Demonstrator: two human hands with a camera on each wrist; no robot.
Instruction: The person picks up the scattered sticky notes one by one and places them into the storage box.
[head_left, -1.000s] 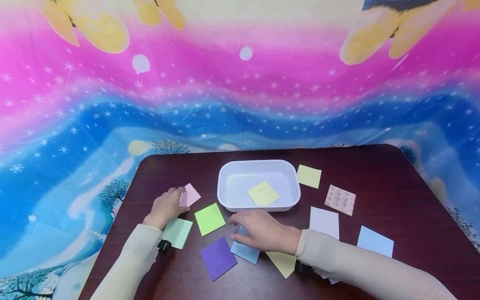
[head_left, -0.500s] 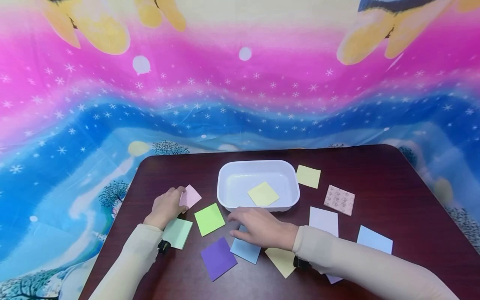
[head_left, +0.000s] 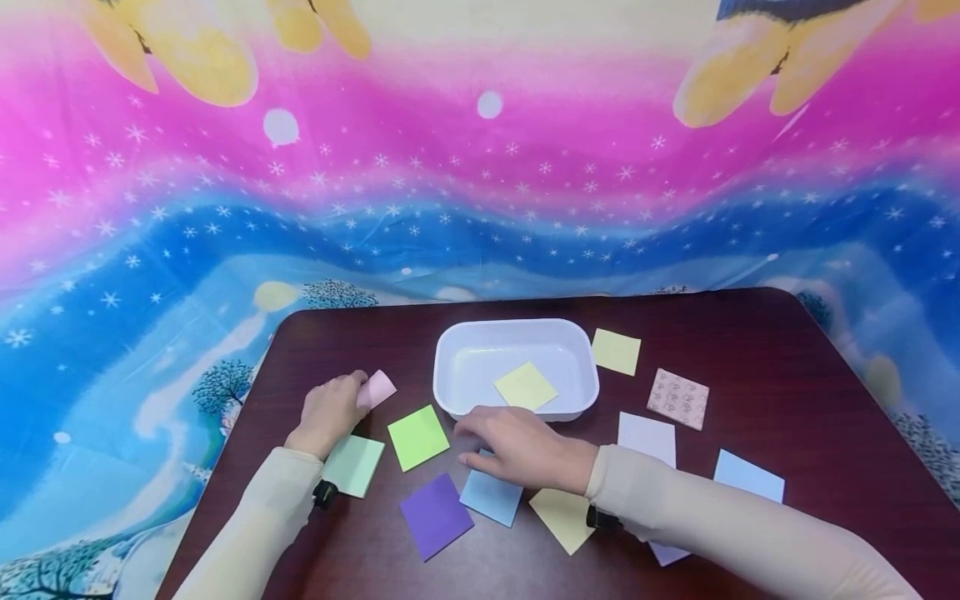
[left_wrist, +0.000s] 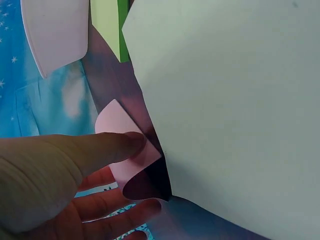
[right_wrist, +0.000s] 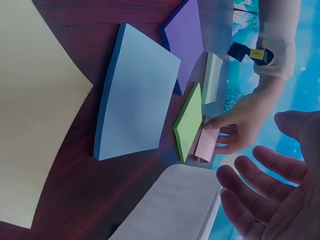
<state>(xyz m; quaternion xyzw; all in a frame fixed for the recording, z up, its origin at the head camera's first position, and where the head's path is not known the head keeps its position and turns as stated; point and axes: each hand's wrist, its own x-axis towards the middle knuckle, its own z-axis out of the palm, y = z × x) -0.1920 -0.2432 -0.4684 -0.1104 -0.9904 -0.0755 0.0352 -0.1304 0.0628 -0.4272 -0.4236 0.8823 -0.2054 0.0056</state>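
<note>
My left hand (head_left: 330,412) pinches a pink sticky note (head_left: 378,389) at the table's left side. In the left wrist view the thumb lies across the pink note (left_wrist: 116,120), which bends into a curl with the fingers behind it. My right hand (head_left: 521,446) hovers with fingers loosely bent and nothing in them, over a blue sticky note pad (head_left: 491,502) and just in front of a white plastic tub (head_left: 468,358). A yellow sticky note (head_left: 527,386) lies inside the tub. Close to the left wrist is a pale green pad (head_left: 358,467), with a lime green pad (head_left: 418,437) beside it.
A purple pad (head_left: 437,517) and a cream note (head_left: 564,521) lie toward the front. Right of the tub are a yellow note (head_left: 617,352), a patterned pink pad (head_left: 678,400), a white pad (head_left: 647,440) and a light blue pad (head_left: 750,477). A printed cloth (head_left: 480,167) hangs behind the table.
The pink note, flat under the left fingers before, is now bent up and pinched. The right hand has shifted slightly up toward the tub.
</note>
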